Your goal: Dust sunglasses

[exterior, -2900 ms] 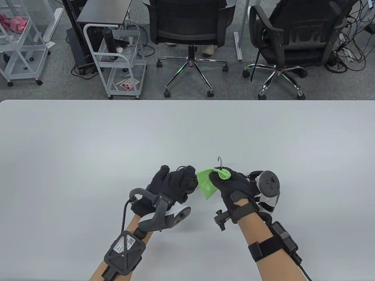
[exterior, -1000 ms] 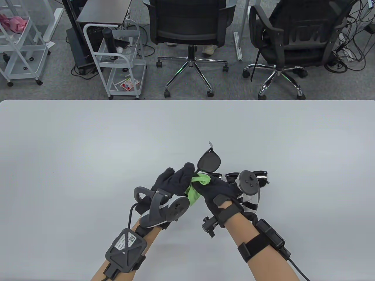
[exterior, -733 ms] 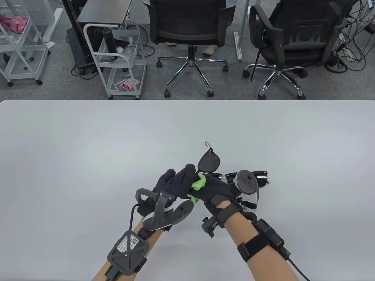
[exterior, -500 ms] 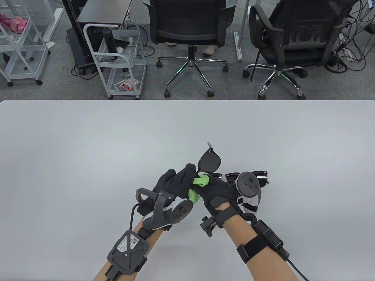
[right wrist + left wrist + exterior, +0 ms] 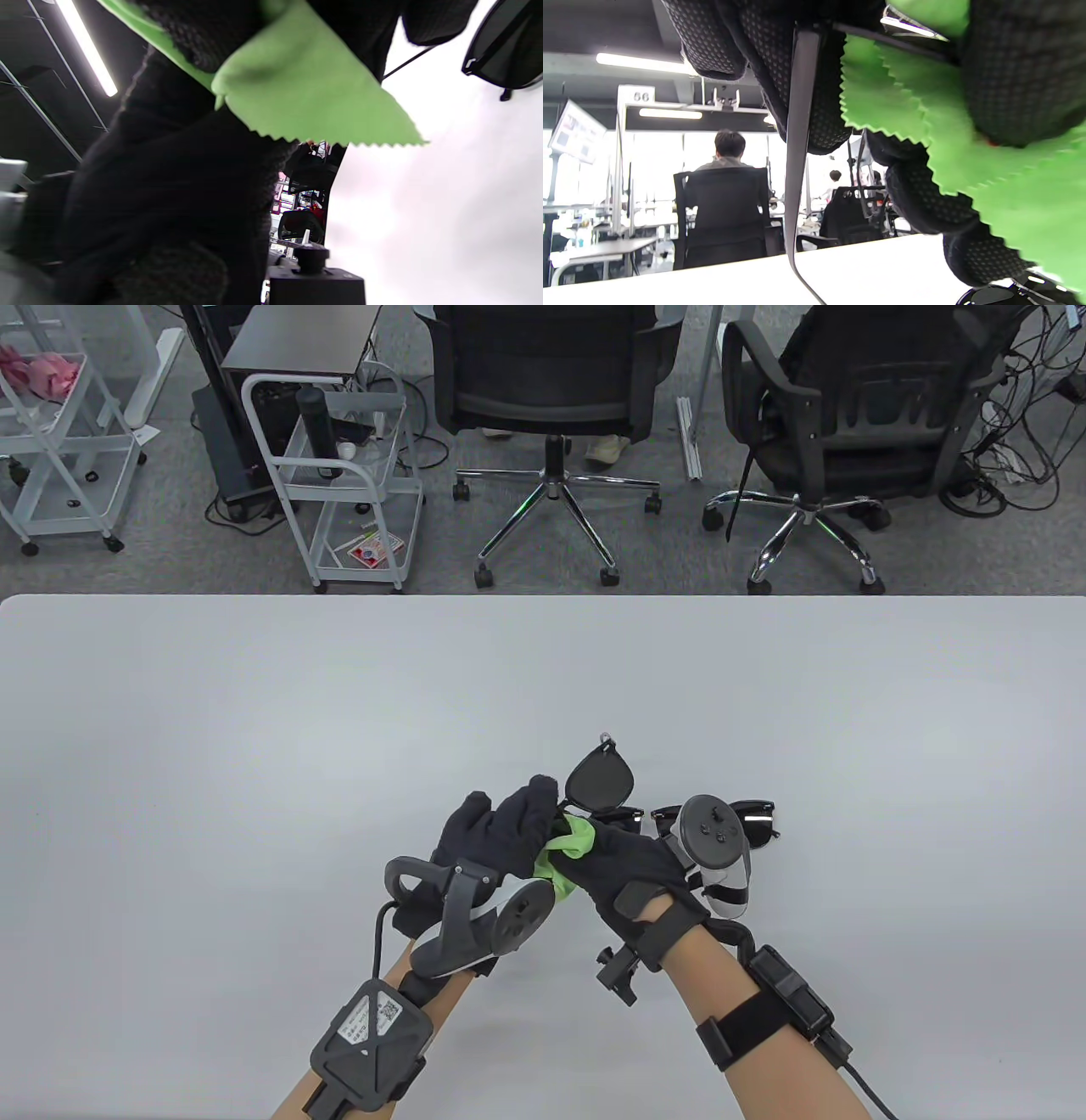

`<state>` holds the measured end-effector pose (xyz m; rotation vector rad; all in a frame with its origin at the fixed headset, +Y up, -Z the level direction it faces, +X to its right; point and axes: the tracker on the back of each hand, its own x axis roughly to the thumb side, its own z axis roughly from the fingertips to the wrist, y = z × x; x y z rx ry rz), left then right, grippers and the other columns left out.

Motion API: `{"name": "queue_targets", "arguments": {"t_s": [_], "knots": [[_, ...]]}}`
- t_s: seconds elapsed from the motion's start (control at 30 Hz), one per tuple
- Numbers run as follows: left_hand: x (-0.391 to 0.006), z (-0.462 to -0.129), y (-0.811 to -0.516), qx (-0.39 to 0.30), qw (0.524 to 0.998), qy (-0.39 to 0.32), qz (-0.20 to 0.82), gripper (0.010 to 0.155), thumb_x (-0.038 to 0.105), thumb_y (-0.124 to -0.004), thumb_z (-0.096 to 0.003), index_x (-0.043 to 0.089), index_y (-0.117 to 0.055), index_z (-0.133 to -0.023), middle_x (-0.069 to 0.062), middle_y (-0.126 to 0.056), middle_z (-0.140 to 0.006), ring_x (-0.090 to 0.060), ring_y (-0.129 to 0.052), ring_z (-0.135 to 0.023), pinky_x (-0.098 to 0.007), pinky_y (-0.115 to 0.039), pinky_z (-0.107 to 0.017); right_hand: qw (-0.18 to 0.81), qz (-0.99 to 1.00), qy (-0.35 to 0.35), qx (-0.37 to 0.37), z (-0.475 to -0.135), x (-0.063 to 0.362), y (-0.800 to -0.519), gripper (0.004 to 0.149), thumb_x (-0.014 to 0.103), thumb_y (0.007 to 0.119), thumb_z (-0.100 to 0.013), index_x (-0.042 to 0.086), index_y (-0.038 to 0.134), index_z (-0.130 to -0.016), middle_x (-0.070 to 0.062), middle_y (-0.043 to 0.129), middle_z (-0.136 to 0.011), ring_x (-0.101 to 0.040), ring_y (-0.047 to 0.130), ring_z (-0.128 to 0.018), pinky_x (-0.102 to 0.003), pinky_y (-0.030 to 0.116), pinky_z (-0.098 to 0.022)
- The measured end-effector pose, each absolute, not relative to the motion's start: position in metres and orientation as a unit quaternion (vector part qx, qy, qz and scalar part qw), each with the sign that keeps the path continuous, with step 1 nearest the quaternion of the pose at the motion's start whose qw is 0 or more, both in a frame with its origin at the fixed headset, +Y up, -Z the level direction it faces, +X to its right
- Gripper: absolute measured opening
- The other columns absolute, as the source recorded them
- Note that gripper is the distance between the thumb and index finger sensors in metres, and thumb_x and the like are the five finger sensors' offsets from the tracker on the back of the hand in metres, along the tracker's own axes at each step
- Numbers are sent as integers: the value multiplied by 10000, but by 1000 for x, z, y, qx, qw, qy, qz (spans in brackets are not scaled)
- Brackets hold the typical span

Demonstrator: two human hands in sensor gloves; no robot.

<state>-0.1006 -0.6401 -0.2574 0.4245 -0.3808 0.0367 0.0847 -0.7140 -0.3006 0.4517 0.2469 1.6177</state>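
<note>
My left hand point(image 5: 519, 824) holds a pair of black sunglasses point(image 5: 601, 782) above the table, with one dark lens sticking out past the fingers. My right hand point(image 5: 604, 843) pinches a green cloth point(image 5: 570, 840) against the frame, right beside the left fingers. In the left wrist view a temple arm point(image 5: 797, 148) hangs down between my fingers, with the green cloth point(image 5: 967, 140) to its right. The right wrist view shows the cloth point(image 5: 305, 97) under my glove and a dark lens point(image 5: 505, 51) at the top right.
A second pair of black sunglasses point(image 5: 757, 821) lies on the white table point(image 5: 254, 712), partly hidden behind my right hand's tracker point(image 5: 713, 848). Office chairs point(image 5: 551, 398) and a white cart point(image 5: 339, 475) stand beyond the far edge.
The held sunglasses were turned so one lens now stands out beyond my hands. In the last second they dipped slightly and the cloth shifted along the frame.
</note>
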Motion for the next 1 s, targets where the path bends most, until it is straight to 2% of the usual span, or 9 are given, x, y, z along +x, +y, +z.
{"name": "queue_targets", "arguments": {"t_s": [0.2, 0.27, 0.4, 0.5, 0.63, 0.73, 0.8, 0.93, 1.0], "knots": [[-126, -270, -639, 184, 972, -140, 42, 930, 593, -967, -248, 320, -536, -1025, 114, -739, -1009, -103, -1040, -820, -436, -739, -724, 613, 771, -8, 172, -295, 107, -694, 480, 332, 826, -457, 65, 846, -856, -115, 983, -801, -368, 993, -715, -630, 697, -576], [-138, -277, -643, 143, 981, -122, 41, 928, 558, -949, -275, 318, -463, -1029, 82, -637, -1064, -192, -950, -933, -485, -689, -741, 592, 781, -69, 187, -293, 124, -680, 485, 337, 824, -466, 81, 825, -879, -104, 964, -832, -365, 972, -750, -630, 688, -593], [-150, -286, -651, 102, 981, -157, 46, 923, 504, -913, -324, 382, -322, -1023, 126, -461, -1128, -260, -694, -1099, -529, -576, -787, 496, 822, -204, 192, -288, 147, -656, 513, 341, 823, -465, 121, 775, -926, -76, 910, -916, -365, 920, -820, -637, 668, -611], [-150, -286, -654, 96, 978, -186, 21, 918, 468, -892, -343, 437, -254, -1002, 181, -375, -1143, -270, -539, -1142, -535, -515, -807, 443, 840, -205, 237, -287, 147, -648, 536, 337, 820, -463, 139, 738, -955, -64, 863, -972, -383, 872, -873, -654, 647, -621], [-147, -285, -655, 97, 974, -204, -17, 918, 446, -880, -346, 473, -223, -987, 215, -330, -1147, -251, -471, -1152, -530, -492, -817, 383, 859, -189, 282, -285, 135, -644, 558, 332, 816, -458, 142, 705, -971, -66, 821, -1007, -396, 833, -911, -665, 636, -624], [-148, -285, -655, 93, 972, -213, -23, 921, 444, -874, -338, 490, -217, -981, 233, -319, -1146, -232, -451, -1152, -520, -492, -821, 372, 860, -140, 322, -284, 124, -644, 577, 316, 815, -457, 125, 678, -984, -88, 787, -1028, -418, 806, -927, -688, 607, -627], [-149, -286, -655, 91, 973, -211, -24, 921, 447, -874, -336, 492, -218, -980, 232, -322, -1146, -226, -457, -1151, -518, -495, -821, 366, 861, -141, 323, -283, 120, -643, 586, 317, 813, -451, 122, 673, -986, -91, 782, -1032, -427, 795, -934, -698, 596, -626], [-149, -284, -654, 98, 968, -226, -39, 919, 430, -876, -333, 515, -219, -970, 252, -315, -1144, -206, -443, -1151, -502, -496, -826, 389, 843, -55, 368, -284, 115, -642, 587, 317, 810, -459, 122, 671, -995, -98, 770, -1043, -449, 774, -939, -716, 565, -625], [-145, -282, -653, 110, 964, -234, -61, 919, 427, -879, -327, 527, -224, -964, 263, -321, -1141, -192, -447, -1149, -487, -503, -828, 397, 835, -43, 377, -285, 113, -641, 575, 330, 814, -455, 135, 706, -985, -90, 807, -1027, -450, 775, -942, -718, 567, -622]]}}
